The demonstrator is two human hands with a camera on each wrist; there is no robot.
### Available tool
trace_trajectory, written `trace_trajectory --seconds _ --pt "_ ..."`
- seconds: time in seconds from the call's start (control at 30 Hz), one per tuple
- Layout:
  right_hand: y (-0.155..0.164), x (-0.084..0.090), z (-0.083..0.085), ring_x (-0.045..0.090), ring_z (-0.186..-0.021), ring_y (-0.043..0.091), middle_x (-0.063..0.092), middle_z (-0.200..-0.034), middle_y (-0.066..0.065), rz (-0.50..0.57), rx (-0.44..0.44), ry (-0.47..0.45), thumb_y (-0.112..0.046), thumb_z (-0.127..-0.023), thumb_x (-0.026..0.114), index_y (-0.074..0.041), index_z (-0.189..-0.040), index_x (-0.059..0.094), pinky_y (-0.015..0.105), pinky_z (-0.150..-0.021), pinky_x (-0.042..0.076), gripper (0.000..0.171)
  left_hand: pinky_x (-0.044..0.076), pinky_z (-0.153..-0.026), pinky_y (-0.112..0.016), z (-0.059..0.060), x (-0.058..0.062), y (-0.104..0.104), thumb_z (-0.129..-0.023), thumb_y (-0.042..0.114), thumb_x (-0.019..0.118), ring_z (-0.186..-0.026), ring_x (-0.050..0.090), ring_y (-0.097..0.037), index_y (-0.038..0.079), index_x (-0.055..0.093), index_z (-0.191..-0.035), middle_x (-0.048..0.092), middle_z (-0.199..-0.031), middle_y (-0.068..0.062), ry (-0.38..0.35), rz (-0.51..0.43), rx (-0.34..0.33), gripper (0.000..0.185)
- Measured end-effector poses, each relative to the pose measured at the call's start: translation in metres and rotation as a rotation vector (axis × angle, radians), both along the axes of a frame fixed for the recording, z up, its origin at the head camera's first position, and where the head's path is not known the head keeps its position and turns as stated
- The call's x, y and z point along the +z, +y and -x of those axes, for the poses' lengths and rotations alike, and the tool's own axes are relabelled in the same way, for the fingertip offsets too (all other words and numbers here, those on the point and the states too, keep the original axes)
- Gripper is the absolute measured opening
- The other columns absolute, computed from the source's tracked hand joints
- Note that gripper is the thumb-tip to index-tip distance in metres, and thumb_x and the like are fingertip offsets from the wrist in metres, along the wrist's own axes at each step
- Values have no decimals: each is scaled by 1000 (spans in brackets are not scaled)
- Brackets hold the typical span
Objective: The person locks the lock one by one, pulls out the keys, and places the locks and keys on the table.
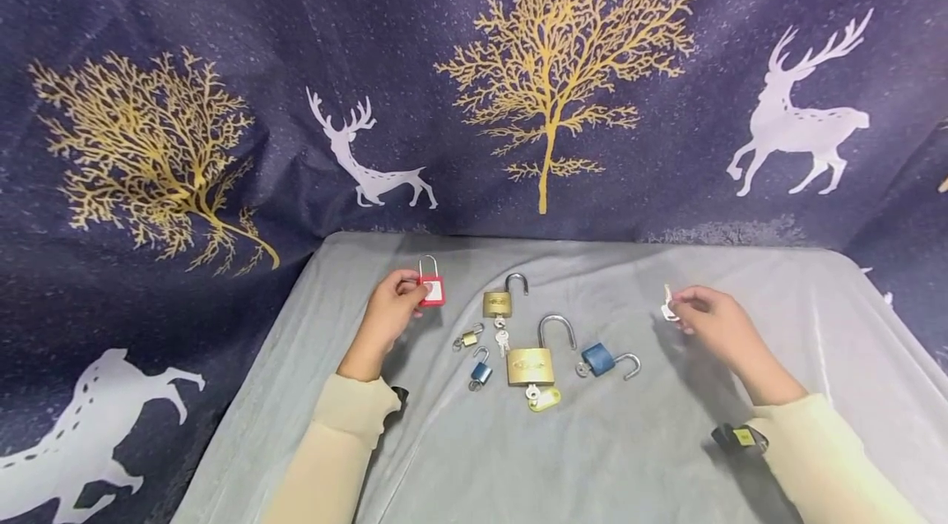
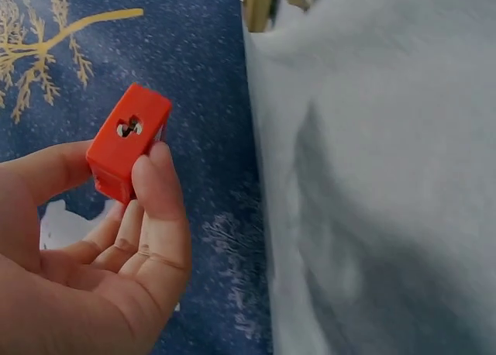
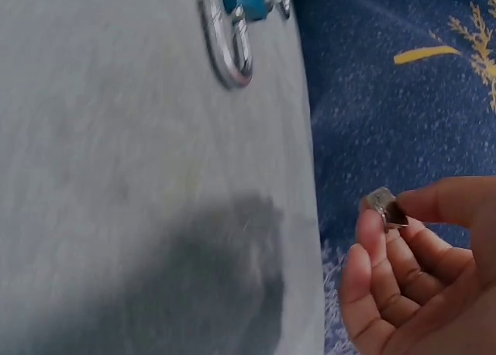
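My left hand [image 1: 388, 312] pinches a red padlock [image 1: 434, 292] with a white label between thumb and fingers, above the table's far left part. Its metal shackle points up, and both legs appear to meet the body. In the left wrist view the keyhole in the padlock's underside [image 2: 124, 142] faces the camera. Over on the right, my right hand [image 1: 715, 328] pinches a small key [image 1: 669, 304] with a pale lower part and a gold-coloured upper end. The right wrist view shows the key's metal end [image 3: 381, 201] between fingertips; the rest is hidden.
Between the hands, several padlocks with raised shackles lie on the grey cloth [image 1: 592, 458]: a large brass one [image 1: 530, 368] with a yellow tag [image 1: 545, 401], a medium brass one [image 1: 497, 304], a tiny brass one [image 1: 470, 338], and two blue ones [image 1: 598, 359]. A patterned curtain hangs behind.
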State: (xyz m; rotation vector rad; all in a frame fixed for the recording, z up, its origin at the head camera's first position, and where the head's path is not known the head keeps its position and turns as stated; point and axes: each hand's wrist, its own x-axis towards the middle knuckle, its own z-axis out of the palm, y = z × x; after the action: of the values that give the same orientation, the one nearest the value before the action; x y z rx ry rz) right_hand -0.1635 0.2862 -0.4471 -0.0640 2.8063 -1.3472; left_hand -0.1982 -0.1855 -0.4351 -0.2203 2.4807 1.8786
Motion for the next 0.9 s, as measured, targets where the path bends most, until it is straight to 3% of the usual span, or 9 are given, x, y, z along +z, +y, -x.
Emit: trace_trajectory --seconds 0.27,0.53,0.73,0.9 --pt "15 -7 -4 66 -68 12 74 -93 17 -40 48 -140 -13 -101 55 13 -118 62 27 -63 59 32 56 -64 -28 2 -20 -12 -98 9 59 -71 61 -13 -6 57 -127 63 -99 -12 -72 63 -57 33" --pt "18 -10 -4 64 -71 14 75 -93 14 -174 62 -185 -22 -101 57 5 -114 66 30 -62 52 31 55 -62 -24 4 -35 -16 -98 4 58 -70 59 -14 -8 57 -119 58 -92 -11 -101 79 -81 24" --pt "19 -12 -3 64 -72 15 74 -94 14 -231 61 -194 -21 -100 59 4 -112 66 31 -64 50 29 54 -60 -25 5 -40 -19 -98 6 57 -67 58 -13 -6 57 -117 58 -92 -11 -114 121 -70 23" --pt "20 -12 -3 64 -74 17 73 -94 15 -259 69 -178 -22 -98 61 4 -111 65 34 -66 51 29 55 -59 -27 6 -37 -20 -97 12 59 -69 59 -15 -4 59 -115 60 -91 -12 -105 253 -102 24"
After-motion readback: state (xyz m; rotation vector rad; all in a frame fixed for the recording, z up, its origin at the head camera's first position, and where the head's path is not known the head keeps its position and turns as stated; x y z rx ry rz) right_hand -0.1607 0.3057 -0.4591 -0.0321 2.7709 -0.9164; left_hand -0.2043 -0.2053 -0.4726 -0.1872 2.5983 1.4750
